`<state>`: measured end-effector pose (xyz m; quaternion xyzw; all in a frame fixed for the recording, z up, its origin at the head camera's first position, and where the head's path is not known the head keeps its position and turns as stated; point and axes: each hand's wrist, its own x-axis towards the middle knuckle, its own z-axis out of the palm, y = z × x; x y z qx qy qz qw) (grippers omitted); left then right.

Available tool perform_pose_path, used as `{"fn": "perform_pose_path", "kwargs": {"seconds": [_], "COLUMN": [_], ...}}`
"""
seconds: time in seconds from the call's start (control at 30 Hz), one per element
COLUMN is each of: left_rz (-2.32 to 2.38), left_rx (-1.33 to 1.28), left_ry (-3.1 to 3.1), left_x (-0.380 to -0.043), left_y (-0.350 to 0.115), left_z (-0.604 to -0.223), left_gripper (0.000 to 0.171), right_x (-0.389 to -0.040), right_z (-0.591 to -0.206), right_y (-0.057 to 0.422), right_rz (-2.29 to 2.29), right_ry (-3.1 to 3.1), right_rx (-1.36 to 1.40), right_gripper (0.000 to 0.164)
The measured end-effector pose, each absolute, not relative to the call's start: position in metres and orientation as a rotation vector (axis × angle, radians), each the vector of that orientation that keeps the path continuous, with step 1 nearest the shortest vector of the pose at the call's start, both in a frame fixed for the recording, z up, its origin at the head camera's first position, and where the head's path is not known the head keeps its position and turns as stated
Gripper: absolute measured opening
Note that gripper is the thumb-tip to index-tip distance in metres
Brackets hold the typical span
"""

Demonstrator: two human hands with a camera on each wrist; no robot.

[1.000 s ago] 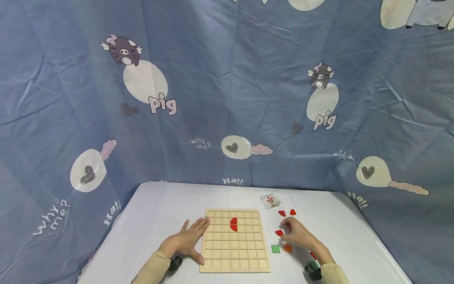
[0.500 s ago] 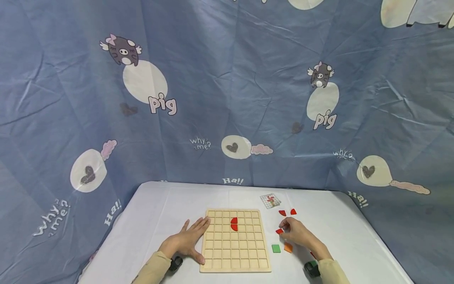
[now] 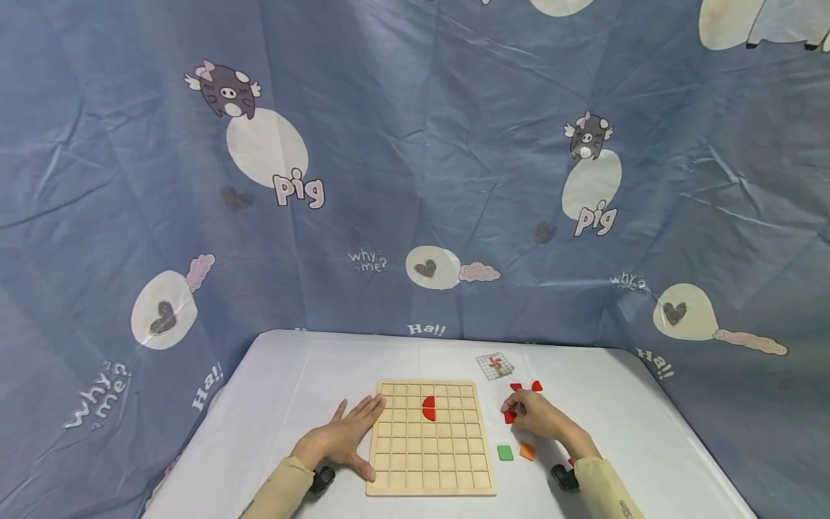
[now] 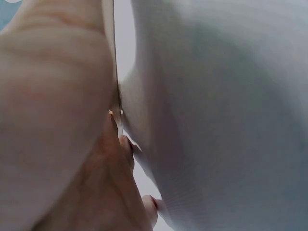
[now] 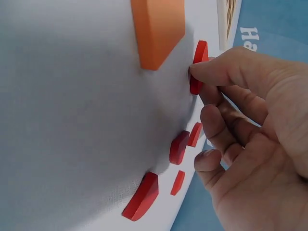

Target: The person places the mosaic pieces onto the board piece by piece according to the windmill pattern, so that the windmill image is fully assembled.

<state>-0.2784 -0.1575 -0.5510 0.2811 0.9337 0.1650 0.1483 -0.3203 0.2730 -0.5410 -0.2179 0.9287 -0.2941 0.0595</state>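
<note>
My right hand [image 3: 538, 416] pinches a red quarter-circle piece [image 3: 509, 417] between thumb and fingers, beside the right edge of the wooden grid board [image 3: 415, 447]. The right wrist view shows the thumb pressed on the near face of this red piece [image 5: 200, 52], with the other fingers curled behind. My left hand [image 3: 339, 437] lies spread at the board's left edge, fingertips on the upper rim and thumb near the lower corner. Two red quarter-circle pieces [image 3: 429, 414] sit one above the other in the board's upper middle cells. In the left wrist view the palm [image 4: 53, 120] fills the left side.
A picture card [image 3: 495, 366] with a red flower lies beyond the board. Two red pieces [image 3: 537, 386] lie past my right hand. A green square [image 3: 505, 453] and an orange square [image 3: 527, 452] lie nearer, on the white table [image 3: 655, 432]. Several red pieces [image 5: 142, 197] show in the right wrist view.
My right hand has taken the red piece between thumb and fingers and shifted slightly left and away from me with it. The left hand stays where it was.
</note>
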Motion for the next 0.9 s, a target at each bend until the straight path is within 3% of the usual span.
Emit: {"fn": "perform_pose_path", "kwargs": {"seconds": [0.33,0.5,0.9], "left_rz": [0.489,0.495,0.466], "left_rx": [0.807,0.811,0.822], "left_ry": [2.678,2.672,2.671], "left_x": [-0.277,-0.275,-0.276], "left_y": [-0.157,-0.157,-0.157], "left_z": [-0.551,-0.551,-0.548], "left_gripper": [0.136,0.136,0.136], "right_x": [-0.32,-0.319,-0.313], "right_z": [-0.543,-0.544,-0.537], "right_y": [0.272,0.272,0.259], "right_rz": [-0.889,-0.856,-0.762], "right_ry": [2.817,2.918,3.0], "right_rx": [-0.582,-0.446,-0.044], "right_gripper": [0.027,0.014,0.026]}}
